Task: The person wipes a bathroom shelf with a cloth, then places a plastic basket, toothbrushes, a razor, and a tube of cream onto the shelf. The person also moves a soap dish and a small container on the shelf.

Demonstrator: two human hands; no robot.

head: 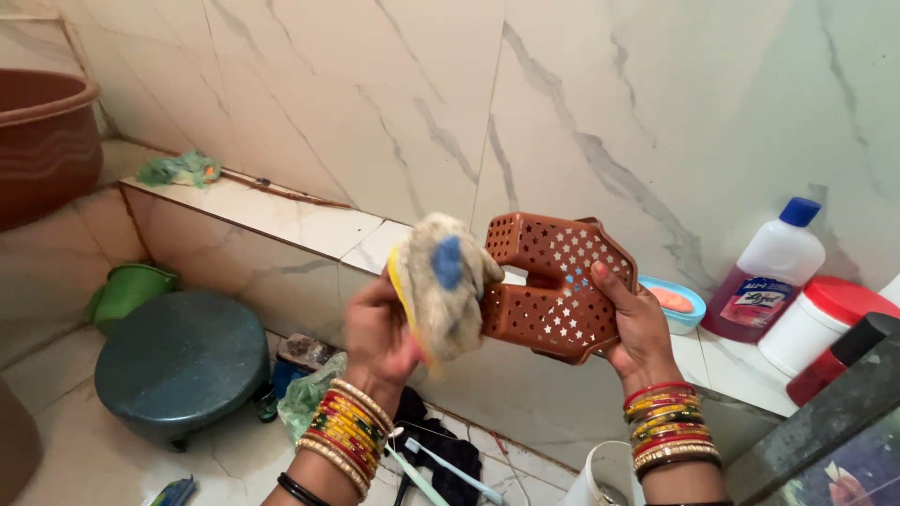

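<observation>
Left hand gripping a worn cleaning cloth, pressed against a brown star-perforated plastic basket, right hand clasping the basket's edge

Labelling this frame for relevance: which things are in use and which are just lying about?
In use:
left hand, holding a worn cloth
right hand, holding a brown perforated plastic holder

Lying about:
blue-capped bottle of red liquid
soap dish
red-lidded white jar
dark round stool
green mug
brown tub

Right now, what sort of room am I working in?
Most likely a bathroom or wash area: white marble-look wall tiles, a large brown plastic tub, and a blue soap dish with orange soap on the tiled ledge.
</observation>
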